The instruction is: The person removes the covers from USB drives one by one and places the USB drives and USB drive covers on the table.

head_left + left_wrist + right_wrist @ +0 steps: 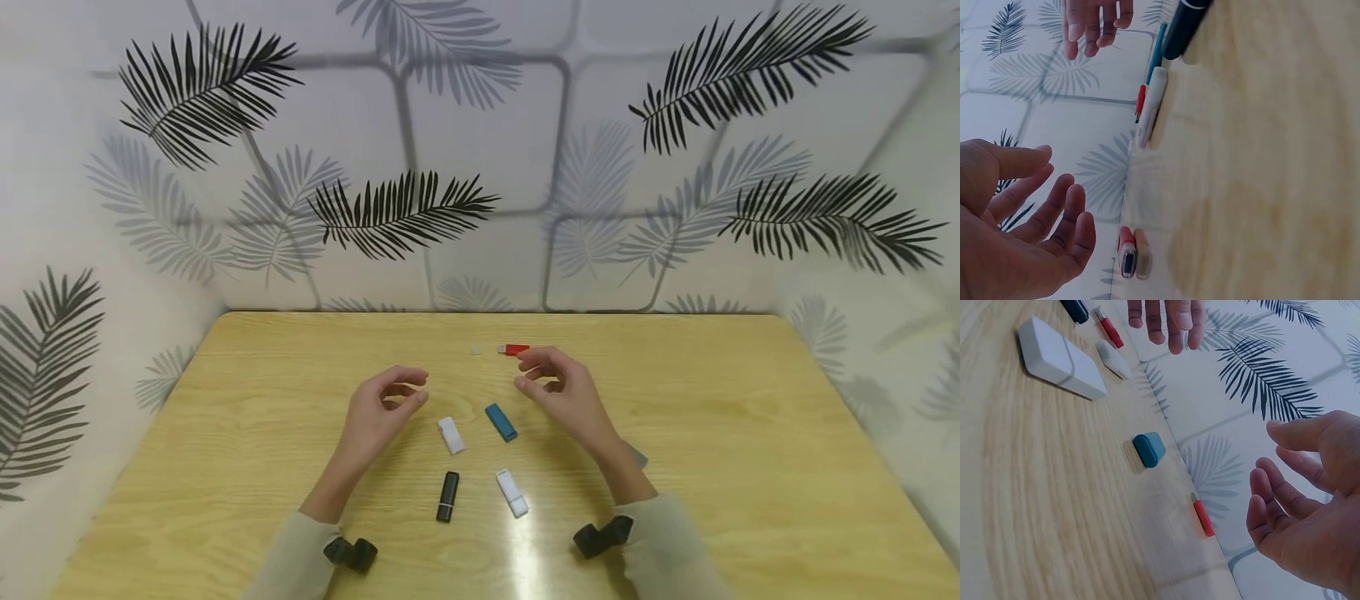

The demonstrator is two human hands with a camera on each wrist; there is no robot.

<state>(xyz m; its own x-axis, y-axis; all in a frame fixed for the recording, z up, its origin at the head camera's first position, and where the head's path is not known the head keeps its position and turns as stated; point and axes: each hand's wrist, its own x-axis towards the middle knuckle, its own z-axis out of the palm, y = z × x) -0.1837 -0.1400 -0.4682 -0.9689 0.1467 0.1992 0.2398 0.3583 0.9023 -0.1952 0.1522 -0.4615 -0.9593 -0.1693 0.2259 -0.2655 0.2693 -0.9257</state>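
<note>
My left hand [378,412] hovers over the table with its fingers loosely bent and nothing between them. Opposite it, my right hand [562,392] is held up the same way, also holding nothing. Between and below them lie USB sticks: a white one [451,435], a blue one [501,422], a black one [447,497] and a second white one [512,493]. A red USB stick [516,350] lies just beyond the right fingertips. Near the left hand, the left wrist view shows another red stick [1127,251], hidden from the head view.
A tiny pale piece [476,351] lies left of the far red stick. Partly covered by the right forearm is a grey-green flat item [637,454]. The wooden table [750,417] ends at a wall [480,258] with leaf patterns.
</note>
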